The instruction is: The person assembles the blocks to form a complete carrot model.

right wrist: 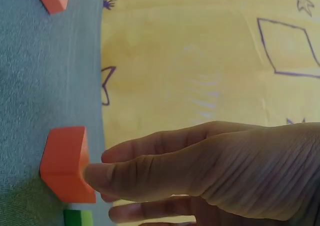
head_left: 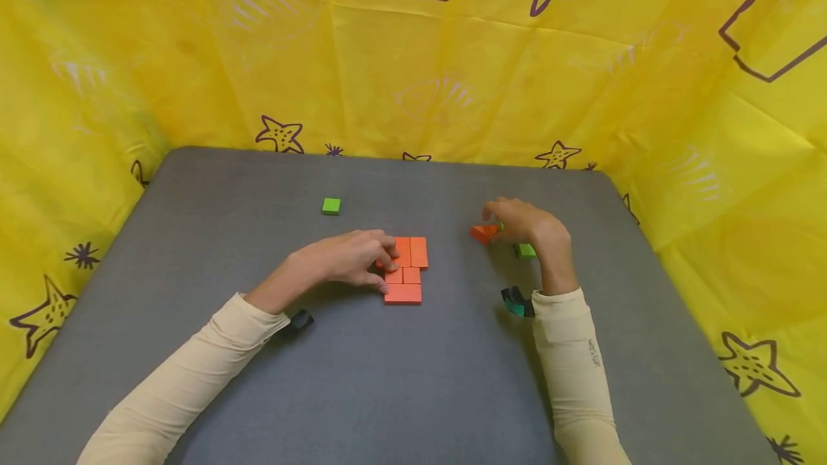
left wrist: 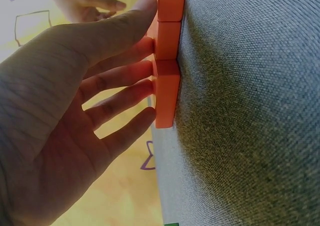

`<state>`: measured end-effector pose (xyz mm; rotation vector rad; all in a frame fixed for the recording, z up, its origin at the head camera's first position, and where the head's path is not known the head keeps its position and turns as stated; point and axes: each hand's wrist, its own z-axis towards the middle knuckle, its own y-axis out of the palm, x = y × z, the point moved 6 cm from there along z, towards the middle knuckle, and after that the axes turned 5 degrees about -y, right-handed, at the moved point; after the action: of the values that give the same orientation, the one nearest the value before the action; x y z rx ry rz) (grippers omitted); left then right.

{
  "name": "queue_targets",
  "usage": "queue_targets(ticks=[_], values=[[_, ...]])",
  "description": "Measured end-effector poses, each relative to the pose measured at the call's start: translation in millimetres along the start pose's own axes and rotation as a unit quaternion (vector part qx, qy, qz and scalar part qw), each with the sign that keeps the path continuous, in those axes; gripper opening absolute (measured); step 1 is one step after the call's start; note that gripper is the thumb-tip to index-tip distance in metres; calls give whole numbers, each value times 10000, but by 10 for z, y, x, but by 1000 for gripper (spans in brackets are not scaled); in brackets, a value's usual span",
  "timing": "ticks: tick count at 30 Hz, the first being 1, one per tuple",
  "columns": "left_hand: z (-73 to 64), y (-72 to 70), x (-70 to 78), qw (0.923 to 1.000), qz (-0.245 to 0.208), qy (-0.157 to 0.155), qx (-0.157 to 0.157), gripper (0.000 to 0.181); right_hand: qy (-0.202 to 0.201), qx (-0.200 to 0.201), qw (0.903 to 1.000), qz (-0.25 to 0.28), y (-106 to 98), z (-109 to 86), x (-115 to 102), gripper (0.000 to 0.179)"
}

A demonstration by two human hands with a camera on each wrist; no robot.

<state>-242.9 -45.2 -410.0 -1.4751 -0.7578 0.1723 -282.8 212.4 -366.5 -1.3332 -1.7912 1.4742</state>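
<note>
My left hand (head_left: 352,257) rests on the left side of a flat group of orange blocks (head_left: 418,252) laid edge to edge on the grey table. In the left wrist view, its spread fingertips and thumb touch the top faces of the orange blocks (left wrist: 167,88). To the right, my right hand (head_left: 523,221) is over a separate orange block (head_left: 482,234). The right wrist view shows the thumb tip against this angular orange block (right wrist: 64,151), the index fingertip standing off it. Part of the block's far side is hidden by the fingers.
A green block (head_left: 332,206) lies at the back left of the grey table (head_left: 446,379). Another green block (head_left: 525,250) sits under the right wrist, with a bit of green beside the right fingers. Yellow patterned cloth (head_left: 413,56) hangs around the table's back and sides.
</note>
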Motion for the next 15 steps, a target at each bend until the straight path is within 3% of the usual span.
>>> queue_targets(ticks=[9, 15], values=[[-7, -2, 0, 10000, 71, 28, 44, 38, -401, 27, 9992, 16, 61, 120, 72, 21], [-15, -16, 18, 9999, 94, 59, 65, 37, -458, 184, 9988, 26, 88, 172, 103, 11]])
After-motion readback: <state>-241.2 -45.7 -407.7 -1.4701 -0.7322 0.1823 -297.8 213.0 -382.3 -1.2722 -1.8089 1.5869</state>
